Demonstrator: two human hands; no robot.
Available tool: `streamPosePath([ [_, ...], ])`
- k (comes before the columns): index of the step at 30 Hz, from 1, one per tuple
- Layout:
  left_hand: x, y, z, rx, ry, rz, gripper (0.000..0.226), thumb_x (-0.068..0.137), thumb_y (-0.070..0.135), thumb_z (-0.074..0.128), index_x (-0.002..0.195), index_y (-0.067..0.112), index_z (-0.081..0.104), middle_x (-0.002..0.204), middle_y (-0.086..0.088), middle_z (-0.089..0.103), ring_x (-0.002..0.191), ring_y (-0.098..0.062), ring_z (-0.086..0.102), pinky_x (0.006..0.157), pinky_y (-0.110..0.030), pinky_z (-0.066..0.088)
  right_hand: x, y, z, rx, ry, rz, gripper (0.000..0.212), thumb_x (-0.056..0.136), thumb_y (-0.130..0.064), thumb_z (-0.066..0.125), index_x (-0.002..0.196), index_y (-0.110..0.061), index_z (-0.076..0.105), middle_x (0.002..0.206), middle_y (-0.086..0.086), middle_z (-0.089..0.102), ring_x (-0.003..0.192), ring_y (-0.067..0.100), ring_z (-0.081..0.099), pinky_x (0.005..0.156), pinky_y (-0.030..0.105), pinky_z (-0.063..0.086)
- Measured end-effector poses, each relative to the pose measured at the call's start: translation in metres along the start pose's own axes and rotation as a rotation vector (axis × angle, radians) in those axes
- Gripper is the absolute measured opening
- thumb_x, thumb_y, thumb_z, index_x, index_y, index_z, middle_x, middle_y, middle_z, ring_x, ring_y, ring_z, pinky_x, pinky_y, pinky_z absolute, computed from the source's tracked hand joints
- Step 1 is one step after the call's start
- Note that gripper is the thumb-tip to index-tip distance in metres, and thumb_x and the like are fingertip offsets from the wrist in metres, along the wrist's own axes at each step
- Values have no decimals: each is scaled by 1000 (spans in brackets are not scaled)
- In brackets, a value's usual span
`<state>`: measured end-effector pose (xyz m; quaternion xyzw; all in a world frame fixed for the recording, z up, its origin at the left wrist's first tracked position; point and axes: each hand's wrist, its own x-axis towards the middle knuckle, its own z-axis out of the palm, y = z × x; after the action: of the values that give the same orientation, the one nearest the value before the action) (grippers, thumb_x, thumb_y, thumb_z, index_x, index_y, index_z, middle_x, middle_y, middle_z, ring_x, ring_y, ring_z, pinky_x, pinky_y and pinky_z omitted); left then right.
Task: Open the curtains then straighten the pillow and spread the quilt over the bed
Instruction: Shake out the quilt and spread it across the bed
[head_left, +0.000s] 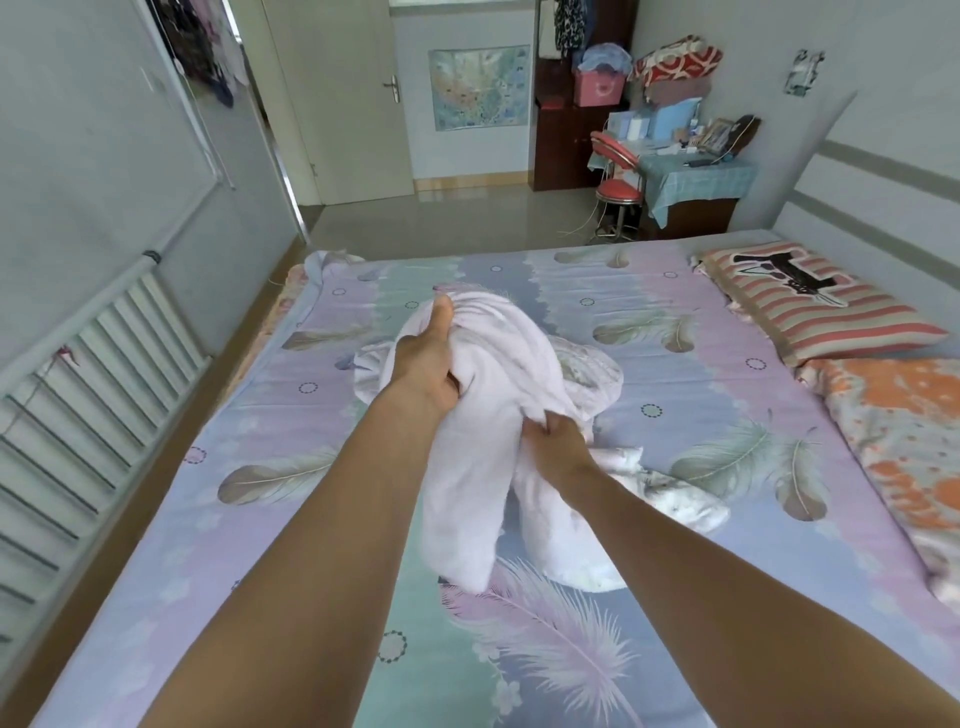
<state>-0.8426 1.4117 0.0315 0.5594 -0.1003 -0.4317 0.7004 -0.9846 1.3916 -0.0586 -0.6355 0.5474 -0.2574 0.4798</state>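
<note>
A: Biggest thing first?
B: Bed (701, 441), fills most of the view. Feather-print sheet in pastel stripes, runs from near edge to far.
A: Walls, furniture?
B: Radiator (93, 395) along the left wall. Door (363, 93) far, w/ a map (479, 87) on the wall just right of it. Far right: desk (696, 176) w/ a checked blue cloth, cluttered on top, red stool (618, 171) just left of it.
A: Bedding?
B: Orange-patterned blanket (898, 447) on the right side of the bed. Striped pillow (815, 306) beyond it, far right, near the headboard (883, 176), lying flat.
A: And the quilt?
B: Quilt (493, 415) is pale pink/white, bunched up in the mid of the bed, not spread. Upper part lifted off the sheet, lower folds trailing down to it near and to the right.
A: Hands?
B: Left hand (423, 364) grips the top of the bunch, fingers curled into the fabric, thumb laid along it pointing far. Right hand (556, 441) lower and nearer, fingers curled round a fold, tips buried in cloth.
</note>
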Motion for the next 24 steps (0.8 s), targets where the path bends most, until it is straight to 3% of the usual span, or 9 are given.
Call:
streamPosePath([
  [3,-6,2,-13,38,-61,3,40,95,23,62,127,-2,56,93,-19,71,88,-22,71,84,-27,57,-7,-35,-6,178,52,13,29,99,-21,43,101,2,61,89,8,57,86,19,51,73,28,41],
  [5,-16,-7,-24,197,-101,19,39,96,18,60,131,6,52,91,-17,67,77,-12,70,72,-18,56,-13,-52,-11,261,62,22,24,100,-18,42,99,-1,60,87,8,57,84,20,52,71,27,40],
  [8,-36,-22,-38,450,-108,106,40,89,20,69,126,19,52,117,-1,53,93,-10,54,92,-32,48,-18,-59,-11,367,107,121,24,100,-18,40,107,-3,57,96,10,55,89,25,51,82,31,40],
  [12,-66,-51,-56,691,-402,-88,45,77,27,80,116,21,59,114,1,63,100,-12,59,83,-36,51,-33,-53,-4,527,55,255,35,102,-20,39,130,-2,50,119,11,60,101,29,57,102,39,44],
  [15,-79,-80,-69,941,-539,-164,65,65,46,84,119,22,56,110,9,65,99,-5,60,73,-24,52,-46,-53,-2,620,19,241,32,97,-15,50,125,1,55,105,18,67,75,22,61,72,34,54],
  [17,-88,-101,-71,908,-489,-92,42,82,44,73,115,23,60,102,11,67,89,-3,61,70,-21,54,-50,-57,-1,694,-38,239,15,95,-11,55,106,-3,62,71,8,66,56,15,60,51,24,50],
  [18,-88,-110,-70,893,-399,-38,37,88,44,66,116,19,62,105,5,69,92,-10,63,78,-26,55,-52,-59,-1,725,-92,233,7,95,-9,55,95,-5,61,60,4,63,50,12,60,45,21,48],
  [20,-91,-114,-62,823,-197,61,39,94,44,54,118,14,63,115,-6,68,105,-23,63,90,-34,51,-57,-62,-5,742,-216,175,10,96,-7,53,88,-9,59,67,5,62,57,13,60,50,21,48],
  [24,-92,-87,-44,453,-70,-15,38,96,48,51,102,12,61,102,-6,66,94,-24,63,77,-29,48,-67,-48,-33,590,-205,72,16,97,-12,51,106,-12,65,98,6,71,89,17,67,80,28,48],
])
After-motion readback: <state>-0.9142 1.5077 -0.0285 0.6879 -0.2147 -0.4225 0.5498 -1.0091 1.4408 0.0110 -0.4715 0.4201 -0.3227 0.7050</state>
